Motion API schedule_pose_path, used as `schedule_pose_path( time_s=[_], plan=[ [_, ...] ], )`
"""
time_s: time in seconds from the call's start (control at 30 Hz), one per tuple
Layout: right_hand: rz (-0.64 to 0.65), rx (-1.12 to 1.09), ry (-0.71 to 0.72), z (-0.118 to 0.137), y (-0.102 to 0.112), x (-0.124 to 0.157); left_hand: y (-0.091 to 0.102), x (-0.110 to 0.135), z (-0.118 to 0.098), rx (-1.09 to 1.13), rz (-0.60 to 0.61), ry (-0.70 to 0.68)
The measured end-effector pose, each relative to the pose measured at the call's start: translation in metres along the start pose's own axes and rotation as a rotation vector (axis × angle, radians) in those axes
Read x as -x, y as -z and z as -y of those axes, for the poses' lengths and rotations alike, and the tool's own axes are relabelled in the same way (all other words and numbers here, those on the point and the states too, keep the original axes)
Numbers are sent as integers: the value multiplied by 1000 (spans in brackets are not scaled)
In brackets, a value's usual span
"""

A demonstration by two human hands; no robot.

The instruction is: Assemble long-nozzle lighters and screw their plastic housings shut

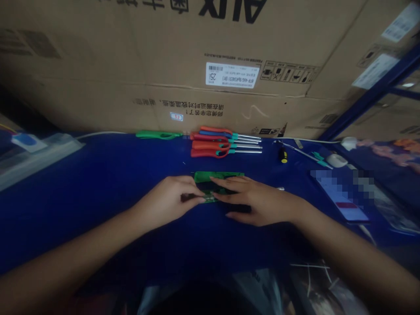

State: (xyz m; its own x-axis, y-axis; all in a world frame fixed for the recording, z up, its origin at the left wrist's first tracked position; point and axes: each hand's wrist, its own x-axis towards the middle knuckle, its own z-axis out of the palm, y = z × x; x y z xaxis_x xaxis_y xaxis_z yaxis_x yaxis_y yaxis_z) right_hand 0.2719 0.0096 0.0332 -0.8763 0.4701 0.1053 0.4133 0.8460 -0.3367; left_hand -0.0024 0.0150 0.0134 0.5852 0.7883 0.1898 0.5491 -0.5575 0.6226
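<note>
A green circuit board (216, 176) lies flat on the blue table cover (108, 183) in the middle of the view. My left hand (169, 199) grips the board's left near edge, with thumb and fingers pinched on a small dark part there. My right hand (259, 202) rests on the board from the right, fingers stretched over its top and pressing it down. Both hands hide most of the board's near half.
Several red-handled screwdrivers (213, 143) lie behind the board, a green-handled tool (157, 135) to their left. A yellow-and-black screwdriver (283, 155) and a phone (343, 194) lie to the right. Large cardboard boxes (197, 57) wall off the back. A power strip (39, 151) sits far left.
</note>
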Motion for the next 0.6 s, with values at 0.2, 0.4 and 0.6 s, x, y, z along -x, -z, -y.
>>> schedule_pose_path(
  time_s=[0.2, 0.4, 0.6],
  plan=[
    [110, 10, -56, -1, 2, 3, 0, 1, 2, -44, -3, -41],
    [7, -37, -31, -1, 4, 1, 0, 1, 2, -56, -14, -74],
    [-147, -112, -116, -14, 13, 3, -1, 2, 4, -42, -11, -72]
  ],
)
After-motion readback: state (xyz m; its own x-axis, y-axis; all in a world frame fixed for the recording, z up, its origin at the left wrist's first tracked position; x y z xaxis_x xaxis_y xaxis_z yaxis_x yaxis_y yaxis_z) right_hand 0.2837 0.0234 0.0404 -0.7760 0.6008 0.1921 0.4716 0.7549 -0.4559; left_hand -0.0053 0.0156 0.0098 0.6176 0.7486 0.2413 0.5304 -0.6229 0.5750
